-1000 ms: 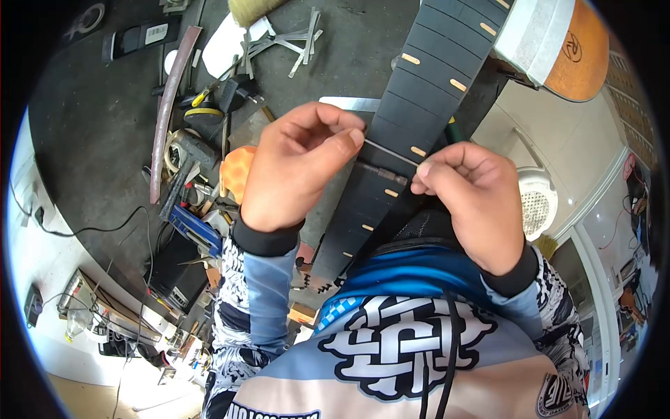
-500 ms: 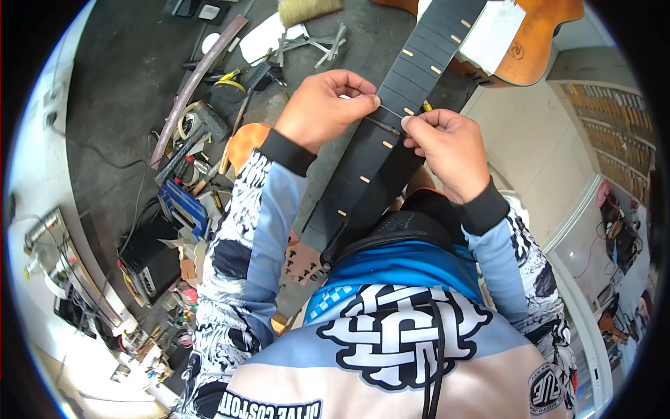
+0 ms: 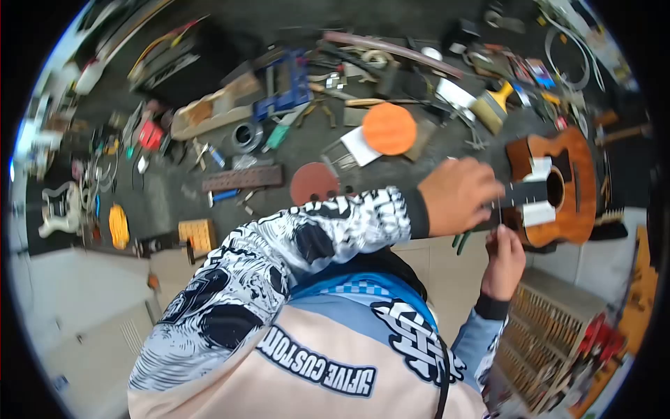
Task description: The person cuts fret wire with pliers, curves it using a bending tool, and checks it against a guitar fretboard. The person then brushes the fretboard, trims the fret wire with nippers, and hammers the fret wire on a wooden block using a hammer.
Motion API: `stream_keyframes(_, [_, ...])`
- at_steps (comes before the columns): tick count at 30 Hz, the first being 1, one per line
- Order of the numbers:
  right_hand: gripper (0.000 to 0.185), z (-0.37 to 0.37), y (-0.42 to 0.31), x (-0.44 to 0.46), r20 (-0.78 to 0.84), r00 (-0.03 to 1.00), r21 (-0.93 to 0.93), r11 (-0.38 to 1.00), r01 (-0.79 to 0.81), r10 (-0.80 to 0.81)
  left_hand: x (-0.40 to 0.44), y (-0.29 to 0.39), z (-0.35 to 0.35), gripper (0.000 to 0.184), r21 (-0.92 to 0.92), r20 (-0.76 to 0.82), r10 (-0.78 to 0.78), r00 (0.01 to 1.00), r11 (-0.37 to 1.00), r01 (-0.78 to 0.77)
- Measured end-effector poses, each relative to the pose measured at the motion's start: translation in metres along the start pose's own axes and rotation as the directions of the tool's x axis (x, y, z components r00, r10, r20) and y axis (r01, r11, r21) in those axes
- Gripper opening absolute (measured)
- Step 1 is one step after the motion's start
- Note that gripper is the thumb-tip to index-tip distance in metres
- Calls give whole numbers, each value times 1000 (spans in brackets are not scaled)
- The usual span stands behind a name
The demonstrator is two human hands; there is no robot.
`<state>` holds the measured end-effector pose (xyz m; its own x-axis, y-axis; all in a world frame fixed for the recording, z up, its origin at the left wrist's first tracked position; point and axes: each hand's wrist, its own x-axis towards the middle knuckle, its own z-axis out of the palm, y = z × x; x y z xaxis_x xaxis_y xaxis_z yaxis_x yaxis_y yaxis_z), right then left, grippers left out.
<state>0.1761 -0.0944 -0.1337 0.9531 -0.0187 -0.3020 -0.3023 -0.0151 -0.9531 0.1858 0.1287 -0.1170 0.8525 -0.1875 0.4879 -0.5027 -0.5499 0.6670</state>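
Toward the far right of my camera view, the guitar (image 3: 578,209) is lying on the workbench (image 3: 428,162), its dark fretboard (image 3: 528,187) running out from the body and passing beneath my left hand (image 3: 457,197). White pieces of paper (image 3: 537,214) are covering the top on both sides of the fretboard. My right hand (image 3: 506,262) is sitting by the near edge of the neck, fingertips closed together and apparently pinching the lower end of a thin strip (image 3: 500,215). My left fingers are spreading loosely and bending over the neck, but motion is blurring them, so I cannot tell whether they are gripping the strip's other end.

I am judging this as a step of handling the strip across the fretboard, with its ends near both hands. Whether it is touching the board, I cannot tell. Any next move, I am reckoning, is calling for a steady right pinch, a left hand clearing the line of sight, and light control, since something so slender could be slipping or twisting.
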Motion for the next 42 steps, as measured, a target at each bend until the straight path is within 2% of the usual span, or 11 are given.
stream_keyframes(3, [12, 34, -35, -58, 206, 978, -366, 926, 93, -17, -55, 26, -28, 24, 179, 65, 142, 988, 972, -152])
stream_keyframes(7, [9, 75, -22, -91, 351, 934, -344, 937, 66, 63, -122, 26, -53, 19, 161, 247, 13, 969, 986, -54])
stream_keyframes(14, [18, 110, 0, -115, 560, 807, -508, 847, 154, 189, -190, 34, -90, 12, 132, 183, -188, 965, 977, 165])
stream_keyframes(18, [16, 119, -10, -122, 616, 770, -496, 842, 212, 168, -217, 14, -111, 9, 115, -67, -273, 960, 953, 279])
stream_keyframes(23, [14, 98, 6, -115, 560, 810, -479, 865, 147, 173, -266, -43, -181, 14, 157, -405, -535, 741, 758, 633])
stream_keyframes(25, [14, 88, 11, -115, 505, 830, -528, 846, 80, 237, -285, -63, -209, 15, 19, -493, -670, 555, 630, 777])
stream_keyframes(28, [15, 77, 16, -116, 471, 848, -520, 853, 44, 244, -302, -91, -237, 15, 111, -469, -688, 554, 577, 809])
stream_keyframes(30, [15, 71, 20, -115, 440, 867, -505, 863, 22, 235, -306, -107, -243, 15, 236, -444, -579, 684, 661, 712])
stream_keyframes(31, [15, 70, 21, -116, 435, 869, -504, 864, 16, 238, -307, -113, -243, 15, 237, -437, -580, 687, 662, 711])
stream_keyframes(33, [15, 68, 21, -116, 402, 886, -499, 867, -1, 233, -302, -118, -242, 15, 169, -379, -761, 526, 502, 848])
stream_keyframes(42, [18, 56, 25, -116, 329, 915, -536, 844, -24, 234, -302, -141, -235, 13, 509, -281, -685, 672, 487, 710])
